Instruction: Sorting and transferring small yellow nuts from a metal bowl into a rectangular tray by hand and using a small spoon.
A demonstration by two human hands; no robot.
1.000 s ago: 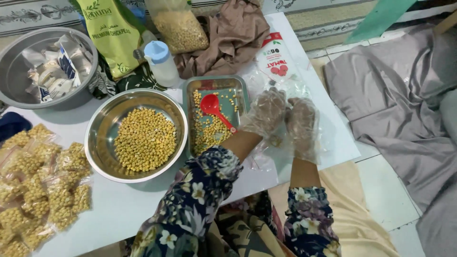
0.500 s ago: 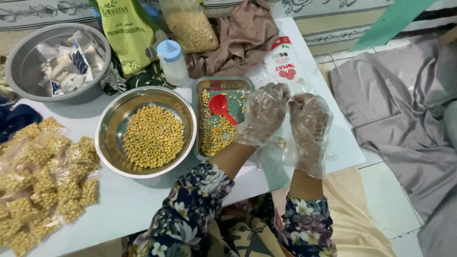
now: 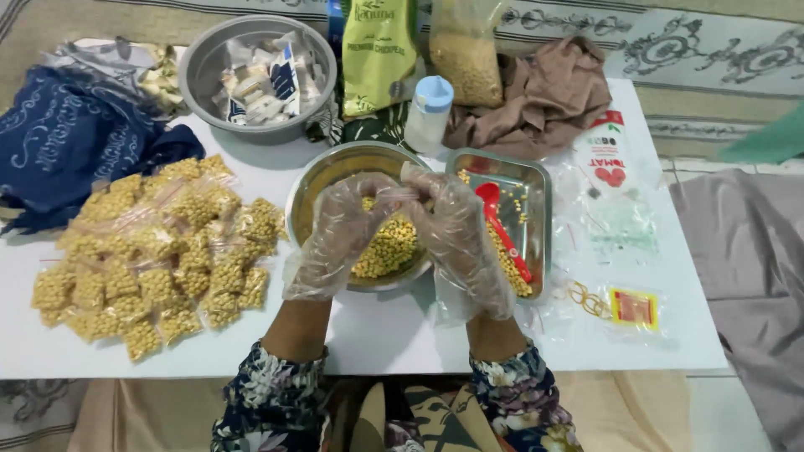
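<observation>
Both hands meet above the round steel bowl of chickpeas (image 3: 381,243), which sits mid-table toward the far edge. The left hand (image 3: 339,234) and right hand (image 3: 456,230), each in a loose clear glove, curl with fingertips pinched together; whether they hold a small bag between them I cannot tell. A rectangular tray (image 3: 528,180) with a red scoop (image 3: 494,209) lies just right of the bowl, within reach. Filled packets (image 3: 151,251) pile up toward the tabletop's left edge.

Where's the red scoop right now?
The red scoop lies in the rectangular metal tray, right of the round bowl, just beyond the right hand.
</observation>
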